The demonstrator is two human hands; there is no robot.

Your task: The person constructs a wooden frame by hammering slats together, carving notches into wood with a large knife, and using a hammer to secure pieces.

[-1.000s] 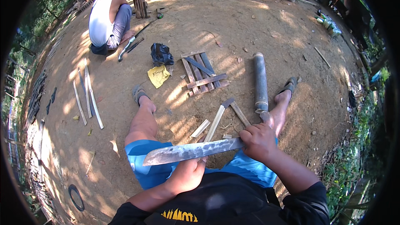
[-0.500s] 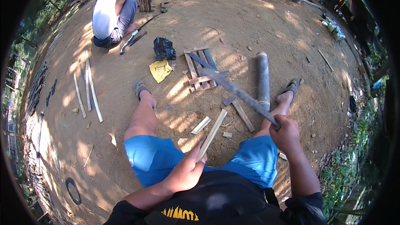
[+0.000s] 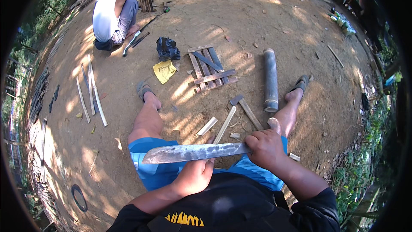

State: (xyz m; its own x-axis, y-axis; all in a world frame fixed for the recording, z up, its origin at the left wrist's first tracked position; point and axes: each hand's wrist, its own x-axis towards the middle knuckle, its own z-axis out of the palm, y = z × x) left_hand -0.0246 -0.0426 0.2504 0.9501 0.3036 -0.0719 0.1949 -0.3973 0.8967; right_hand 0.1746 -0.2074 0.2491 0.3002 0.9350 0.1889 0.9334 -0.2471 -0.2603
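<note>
Steel machete (image 3: 195, 153) and pale strip (image 3: 225, 123), held crossed.

Nearest, the pale strip is gripped at its lower end by the left hand (image 3: 194, 177), its fingers partly hidden by the machete; the machete's handle is enclosed by the curled fingers of the right hand (image 3: 267, 148). Whether blade and strip are touching cannot be told. Just beyond, a short split piece (image 3: 207, 126) and a wooden-handled tool (image 3: 251, 114) are seen on bare earth (image 3: 240, 25). Farther off, a slatted wooden frame (image 3: 198, 69) is flanked by a dark tube (image 3: 270, 79) at right, a yellow cloth (image 3: 164, 72) and a black bag (image 3: 168, 50) at left. Behind, a crouching co-worker (image 3: 106, 19) is shown.
</note>
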